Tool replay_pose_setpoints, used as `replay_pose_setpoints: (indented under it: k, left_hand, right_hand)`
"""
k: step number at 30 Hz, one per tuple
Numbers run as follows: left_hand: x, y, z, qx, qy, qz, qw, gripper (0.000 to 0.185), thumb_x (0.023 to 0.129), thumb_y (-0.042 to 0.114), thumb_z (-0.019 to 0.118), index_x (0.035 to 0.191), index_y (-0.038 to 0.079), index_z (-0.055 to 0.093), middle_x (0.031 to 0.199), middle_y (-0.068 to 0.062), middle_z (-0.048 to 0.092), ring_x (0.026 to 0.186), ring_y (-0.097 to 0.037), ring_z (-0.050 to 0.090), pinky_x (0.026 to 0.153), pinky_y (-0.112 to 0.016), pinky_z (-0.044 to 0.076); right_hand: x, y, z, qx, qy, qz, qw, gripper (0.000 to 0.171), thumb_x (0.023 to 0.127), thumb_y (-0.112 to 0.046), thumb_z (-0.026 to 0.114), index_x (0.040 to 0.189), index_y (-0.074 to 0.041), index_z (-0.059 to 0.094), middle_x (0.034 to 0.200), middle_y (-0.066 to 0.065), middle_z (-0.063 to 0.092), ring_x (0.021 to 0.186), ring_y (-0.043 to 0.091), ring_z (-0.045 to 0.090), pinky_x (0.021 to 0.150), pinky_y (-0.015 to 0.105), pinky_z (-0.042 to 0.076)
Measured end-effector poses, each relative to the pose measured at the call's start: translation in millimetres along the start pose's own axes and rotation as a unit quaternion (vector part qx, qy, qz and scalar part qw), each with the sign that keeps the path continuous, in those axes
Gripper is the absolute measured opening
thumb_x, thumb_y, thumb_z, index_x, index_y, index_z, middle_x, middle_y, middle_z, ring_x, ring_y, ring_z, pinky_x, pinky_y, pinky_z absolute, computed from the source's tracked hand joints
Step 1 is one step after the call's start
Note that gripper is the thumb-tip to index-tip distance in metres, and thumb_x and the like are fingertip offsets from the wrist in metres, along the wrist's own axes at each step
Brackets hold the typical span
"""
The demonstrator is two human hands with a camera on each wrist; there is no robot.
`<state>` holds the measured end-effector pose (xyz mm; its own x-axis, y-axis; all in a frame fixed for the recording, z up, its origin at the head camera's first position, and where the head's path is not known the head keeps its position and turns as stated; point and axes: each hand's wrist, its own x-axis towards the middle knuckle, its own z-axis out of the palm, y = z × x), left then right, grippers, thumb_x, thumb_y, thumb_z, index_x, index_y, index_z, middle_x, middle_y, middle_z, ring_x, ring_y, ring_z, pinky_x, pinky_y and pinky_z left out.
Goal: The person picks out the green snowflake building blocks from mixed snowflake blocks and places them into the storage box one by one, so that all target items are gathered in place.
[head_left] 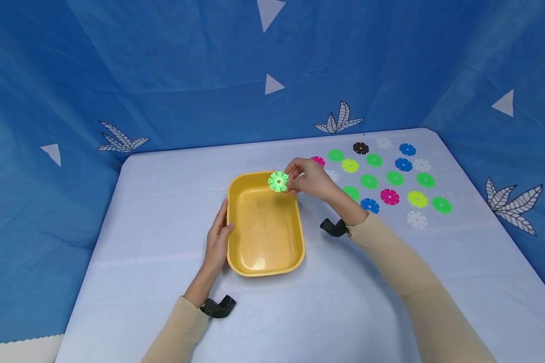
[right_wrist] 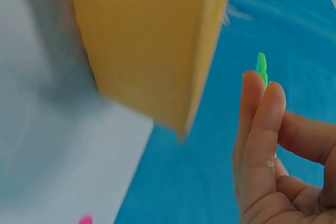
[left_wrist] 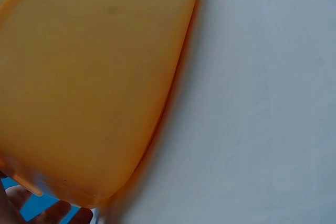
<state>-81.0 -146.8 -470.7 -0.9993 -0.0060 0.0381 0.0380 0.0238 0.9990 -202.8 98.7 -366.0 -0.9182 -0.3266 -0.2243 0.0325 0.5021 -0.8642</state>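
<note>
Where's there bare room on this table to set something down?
The white cloth is bare left of the left hand, and between the sleeves, nearer you than the yellow tray. Flower-shaped discs crowd the back right.

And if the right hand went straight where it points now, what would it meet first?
Holding the green disc, the right hand would probably cross above the far end of the yellow tray; the way looks free, but height is unclear; it might brush the rim.
</note>
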Motion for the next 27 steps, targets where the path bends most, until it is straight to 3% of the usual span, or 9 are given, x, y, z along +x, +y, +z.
replay_pose_setpoints:
  k: [11,20,27]
  left_hand:
    - [0.0,0.8,0.4,0.006,0.003,-0.006,1.0,0.061,0.1,0.004,0.037,0.157,0.021,0.022,0.163,0.006,0.018,0.149,-0.015,0.021,0.109,-0.008,0.028]
    - [-0.1,-0.6,-0.2,0.001,-0.004,-0.004,1.0,0.061,0.101,0.005,0.037,0.157,0.022,0.021,0.163,0.005,0.018,0.149,-0.016,0.021,0.107,-0.007,0.03]
    - [0.0,-0.8,-0.5,0.012,0.0,-0.009,0.9999,0.061,0.101,0.006,0.037,0.157,0.021,0.021,0.163,0.005,0.019,0.149,-0.015,0.021,0.107,-0.006,0.028]
  right_hand:
    - [30,-3,47,-0.026,-0.052,-0.006,0.998,0.02,0.087,0.001,0.069,0.105,0.002,0.06,0.084,0.016,0.066,0.072,0.029,0.073,0.073,0.042,0.059]
    - [42,5,71,-0.032,-0.05,0.009,0.998,0.02,0.087,0.001,0.068,0.106,0.004,0.061,0.082,0.014,0.065,0.067,0.026,0.071,0.065,0.031,0.059]
    - [41,11,85,-0.004,-0.047,0.028,0.998,0.02,0.087,0.004,0.067,0.106,0.005,0.061,0.082,0.016,0.066,0.064,0.023,0.072,0.06,0.029,0.058]
